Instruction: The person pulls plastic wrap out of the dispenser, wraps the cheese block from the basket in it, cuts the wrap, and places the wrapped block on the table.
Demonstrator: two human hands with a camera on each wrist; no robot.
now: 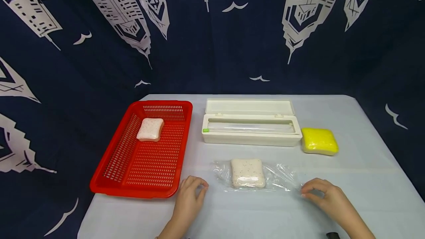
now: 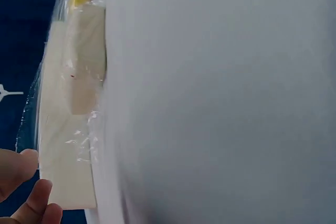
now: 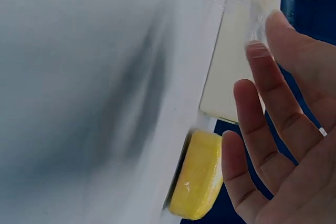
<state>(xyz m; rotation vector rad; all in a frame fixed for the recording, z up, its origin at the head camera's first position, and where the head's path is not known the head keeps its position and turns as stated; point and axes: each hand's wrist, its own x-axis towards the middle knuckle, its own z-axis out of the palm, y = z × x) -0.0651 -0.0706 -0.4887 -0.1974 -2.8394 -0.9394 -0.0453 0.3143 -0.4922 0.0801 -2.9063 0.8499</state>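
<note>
While your right hand (image 1: 328, 197) pinched the right end of the clear film (image 1: 280, 177) between thumb and forefinger, your left hand (image 1: 189, 199) hung just beyond its left end, thumb and fingertips apart and apparently holding nothing. The speckled white block (image 1: 248, 173) lay in the film on the bench (image 1: 259, 218), between your hands and on the near side of the white box (image 1: 249, 139). Judging by its plump, rounded shape, the block was probably light and rather soft, so a hard squeeze might have dented it; two opposite sides, held with flat fingers, seemed the safest grip. The film looked thin, glossy and slippery, likely to cling, crease or tear under a sharp tug. A light pinch at each loose end, clear of the block, would have suited it best.
</note>
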